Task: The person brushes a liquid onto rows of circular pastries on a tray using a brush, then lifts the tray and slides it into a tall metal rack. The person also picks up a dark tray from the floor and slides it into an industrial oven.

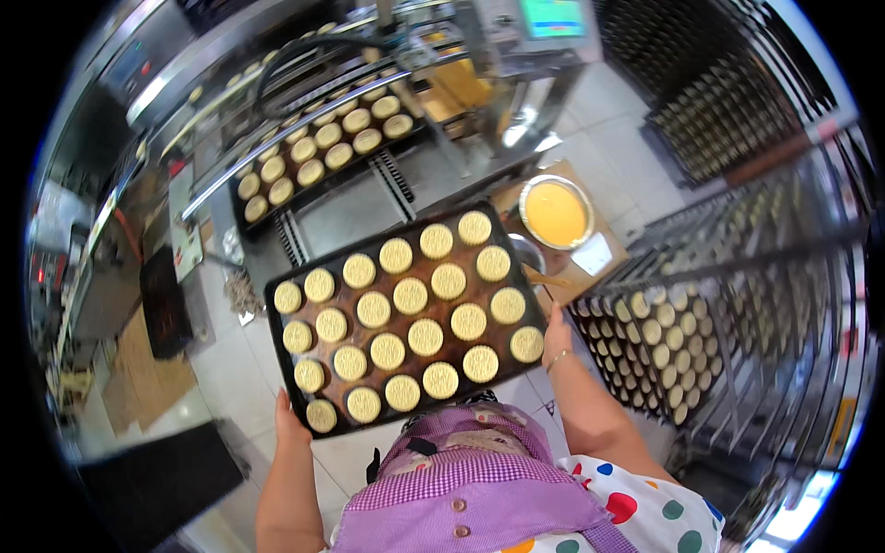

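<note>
Between my two hands I hold a dark baking tray [358, 318] in front of my apron. Rows of round, pale yellow pastries [426, 337] with patterned tops lie on its shiny brown surface. My left hand [291, 421] grips the tray's near left corner, its fingers partly hidden under the rim. At the right edge, my right hand [556, 338] is closed on the side, with most of its fingers out of sight beneath. The tray's far edge overlaps the metal conveyor frame [346, 207] in the picture.
Beyond it, another tray [304, 189] of pastries sits on the machine. A bowl of yellow liquid [556, 212] stands on a brown board [590, 175] to the right. Racks [737, 267] of pastry trays line the right side. A dark mat [166, 479] lies at lower left.
</note>
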